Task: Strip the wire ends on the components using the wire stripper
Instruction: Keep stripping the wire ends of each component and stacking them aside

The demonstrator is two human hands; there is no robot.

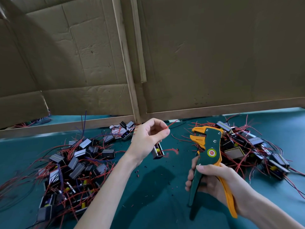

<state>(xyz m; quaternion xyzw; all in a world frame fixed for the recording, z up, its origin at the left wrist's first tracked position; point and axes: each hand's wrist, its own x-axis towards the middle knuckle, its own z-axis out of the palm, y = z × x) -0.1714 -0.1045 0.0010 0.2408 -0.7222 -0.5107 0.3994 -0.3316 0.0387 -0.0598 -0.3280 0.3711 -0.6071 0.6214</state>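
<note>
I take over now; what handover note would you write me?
Left hand pinches a red wire; its component is below the hand.
Right hand holds the wire stripper, jaws open, apart from the wire.
A left pile and a right pile of components lie on the green mat.
Done: scraps suggest some stripping.
Left: this wire end, not yet in the jaws; finished pile unclear.

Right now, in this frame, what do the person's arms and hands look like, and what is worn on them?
No sleeves are in view. The left hand and right hand wear no gloves, and no ring, watch or bracelet shows on either arm.
</note>
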